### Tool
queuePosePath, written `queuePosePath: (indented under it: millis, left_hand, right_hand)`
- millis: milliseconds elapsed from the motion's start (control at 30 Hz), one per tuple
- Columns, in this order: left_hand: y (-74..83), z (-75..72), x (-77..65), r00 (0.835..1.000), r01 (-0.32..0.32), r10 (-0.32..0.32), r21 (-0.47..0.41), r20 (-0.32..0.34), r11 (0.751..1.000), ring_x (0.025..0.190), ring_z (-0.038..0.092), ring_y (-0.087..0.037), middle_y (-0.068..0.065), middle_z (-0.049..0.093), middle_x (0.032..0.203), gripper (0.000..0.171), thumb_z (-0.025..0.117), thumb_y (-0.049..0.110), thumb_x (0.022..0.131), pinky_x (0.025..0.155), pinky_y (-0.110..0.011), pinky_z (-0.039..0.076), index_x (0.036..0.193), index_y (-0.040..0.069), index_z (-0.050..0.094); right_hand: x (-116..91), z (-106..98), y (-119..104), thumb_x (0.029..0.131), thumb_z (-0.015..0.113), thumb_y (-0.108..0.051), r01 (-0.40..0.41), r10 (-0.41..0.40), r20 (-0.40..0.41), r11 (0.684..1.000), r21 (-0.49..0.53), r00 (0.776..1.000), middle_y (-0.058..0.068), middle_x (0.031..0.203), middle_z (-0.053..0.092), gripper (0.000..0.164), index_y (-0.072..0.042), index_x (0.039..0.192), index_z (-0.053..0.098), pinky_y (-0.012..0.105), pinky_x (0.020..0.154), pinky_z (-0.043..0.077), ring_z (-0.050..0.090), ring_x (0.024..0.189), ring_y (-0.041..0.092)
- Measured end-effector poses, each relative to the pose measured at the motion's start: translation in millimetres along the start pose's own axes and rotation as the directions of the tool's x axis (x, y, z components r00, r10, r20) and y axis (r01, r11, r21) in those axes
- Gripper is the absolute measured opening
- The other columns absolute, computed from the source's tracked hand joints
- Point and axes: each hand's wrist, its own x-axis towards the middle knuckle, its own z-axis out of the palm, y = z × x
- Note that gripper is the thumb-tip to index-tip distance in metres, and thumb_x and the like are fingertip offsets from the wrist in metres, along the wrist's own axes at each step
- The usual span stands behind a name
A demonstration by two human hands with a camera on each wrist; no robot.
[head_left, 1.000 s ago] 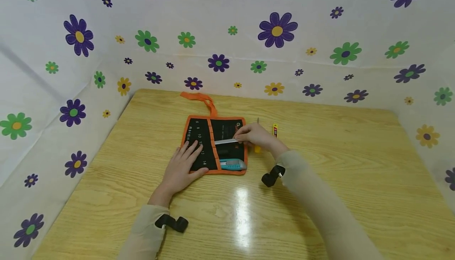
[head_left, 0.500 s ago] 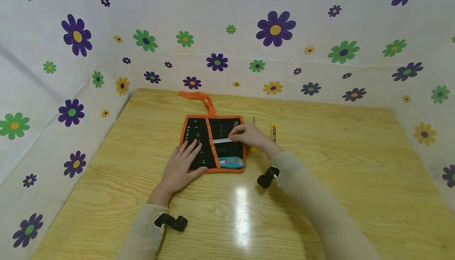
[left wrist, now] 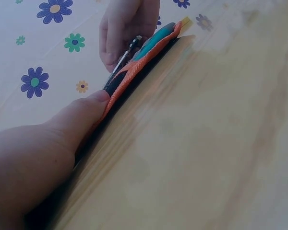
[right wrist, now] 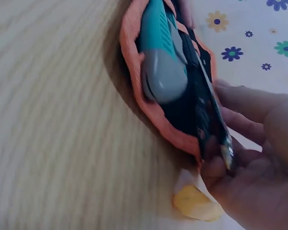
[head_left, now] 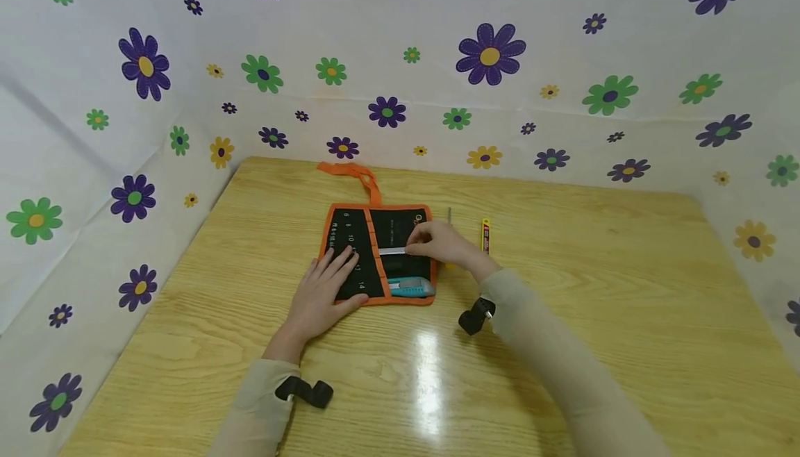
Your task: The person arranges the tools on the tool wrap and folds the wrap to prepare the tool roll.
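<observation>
Basically a silver strip (head_left: 392,251) is getting slotted into the black pouch (head_left: 390,218) rn imo: right hand (head_left: 440,243) pinches it, far end at the orange band (head_left: 380,271), left hand (head_left: 319,301) spread flat on the pouch. Next prob needs a straight push w/ fabric held down. Teal cutter (head_left: 409,287) sits in the near-edge pocket (head_left: 374,289)

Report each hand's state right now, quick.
Left hand: open, fingers spread on the black pouch.
Right hand: closed, pinching a thin silver strip.
</observation>
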Motion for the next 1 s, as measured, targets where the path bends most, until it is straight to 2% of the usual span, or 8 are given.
queuePosePath:
  millis: [67, 133, 233, 333, 567, 733, 867, 1000]
  left_hand:
    - [0.2, 0.3, 0.1, 1.000, 0.002, -0.002, 0.000, -0.001, 1.000, 0.145, 0.007, -0.027, 0.003, 0.018, 0.158, 0.078, 0.048, 0.064, 0.090, 0.115, -0.048, 0.004, 0.152, 0.021, 0.028]
    - [0.6, 0.0, 0.0, 1.000, 0.003, -0.003, 0.001, 0.001, 1.000, 0.145, 0.007, -0.027, 0.003, 0.018, 0.158, 0.078, 0.048, 0.064, 0.090, 0.115, -0.048, 0.004, 0.152, 0.021, 0.028]
    - [1.2, -0.1, -0.2, 1.000, 0.001, -0.001, 0.003, 0.001, 1.000, 0.145, 0.008, -0.027, 0.003, 0.018, 0.158, 0.078, 0.049, 0.064, 0.090, 0.115, -0.048, 0.004, 0.152, 0.021, 0.028]
    - [1.9, 0.2, 0.3, 1.000, -0.005, 0.005, 0.005, 0.000, 1.000, 0.145, 0.008, -0.027, 0.002, 0.018, 0.158, 0.078, 0.049, 0.063, 0.090, 0.115, -0.048, 0.004, 0.152, 0.021, 0.029]
    - [2.8, 0.7, 1.0, 1.000, -0.006, 0.006, 0.004, 0.008, 1.000, 0.145, 0.007, -0.027, 0.003, 0.018, 0.158, 0.077, 0.050, 0.062, 0.090, 0.115, -0.048, 0.003, 0.152, 0.021, 0.029]
    - [2.2, -0.1, 1.3, 1.000, -0.008, 0.008, 0.005, 0.001, 1.000, 0.145, 0.008, -0.027, 0.002, 0.019, 0.158, 0.077, 0.052, 0.061, 0.090, 0.115, -0.047, 0.003, 0.152, 0.021, 0.030]
    - [2.0, -0.9, 1.1, 1.000, -0.009, 0.009, 0.002, 0.000, 1.000, 0.145, 0.009, -0.028, 0.002, 0.019, 0.158, 0.077, 0.052, 0.061, 0.090, 0.115, -0.048, 0.004, 0.152, 0.021, 0.031]
    - [2.4, -1.5, 0.4, 1.000, -0.015, 0.015, -0.001, -0.014, 1.000, 0.145, 0.010, -0.029, 0.000, 0.021, 0.157, 0.076, 0.053, 0.060, 0.090, 0.115, -0.049, 0.005, 0.151, 0.020, 0.032]
  right_hand:
    - [-4, -5, 1, 0.090, 0.066, -0.007, 0.044, -0.042, 0.055, 0.998, -0.037, 0.998, 0.006, 0.095, 0.061, 0.016, -0.004, 0.105, 0.066, 0.030, 0.071, 0.044, 0.051, 0.081, 0.019]
    - [-8, -11, 2, 0.086, 0.063, 0.004, 0.089, -0.081, 0.108, 0.993, -0.075, 0.991, 0.008, 0.101, 0.059, 0.025, -0.001, 0.110, 0.064, 0.030, 0.071, 0.043, 0.048, 0.083, 0.020]
    - [-13, -16, 2, 0.080, 0.057, 0.013, 0.144, -0.123, 0.140, 0.978, -0.149, 0.982, 0.012, 0.107, 0.058, 0.037, 0.003, 0.115, 0.060, 0.031, 0.067, 0.040, 0.045, 0.080, 0.021]
    - [-16, -18, 0, 0.081, 0.057, 0.013, 0.159, -0.134, 0.115, 0.954, -0.254, 0.984, 0.013, 0.108, 0.057, 0.035, 0.004, 0.114, 0.060, 0.030, 0.064, 0.038, 0.045, 0.078, 0.020]
    - [-22, -14, -8, 0.085, 0.061, 0.011, 0.196, -0.173, 0.092, 0.866, -0.460, 0.981, 0.011, 0.104, 0.061, 0.025, -0.001, 0.107, 0.067, 0.030, 0.070, 0.050, 0.056, 0.084, 0.020]
    - [-21, -10, -11, 0.085, 0.061, 0.010, 0.228, -0.215, 0.088, 0.812, -0.537, 0.973, 0.013, 0.104, 0.062, 0.025, -0.001, 0.107, 0.068, 0.032, 0.073, 0.052, 0.058, 0.089, 0.023]
    - [-17, -6, -13, 0.087, 0.063, 0.007, 0.226, -0.220, 0.080, 0.792, -0.567, 0.972, 0.013, 0.106, 0.061, 0.025, -0.001, 0.110, 0.068, 0.033, 0.078, 0.052, 0.059, 0.095, 0.025]
    - [-12, 1, -13, 0.088, 0.063, 0.005, 0.258, -0.263, 0.077, 0.770, -0.584, 0.962, 0.012, 0.104, 0.062, 0.024, -0.001, 0.110, 0.069, 0.032, 0.078, 0.052, 0.060, 0.094, 0.025]
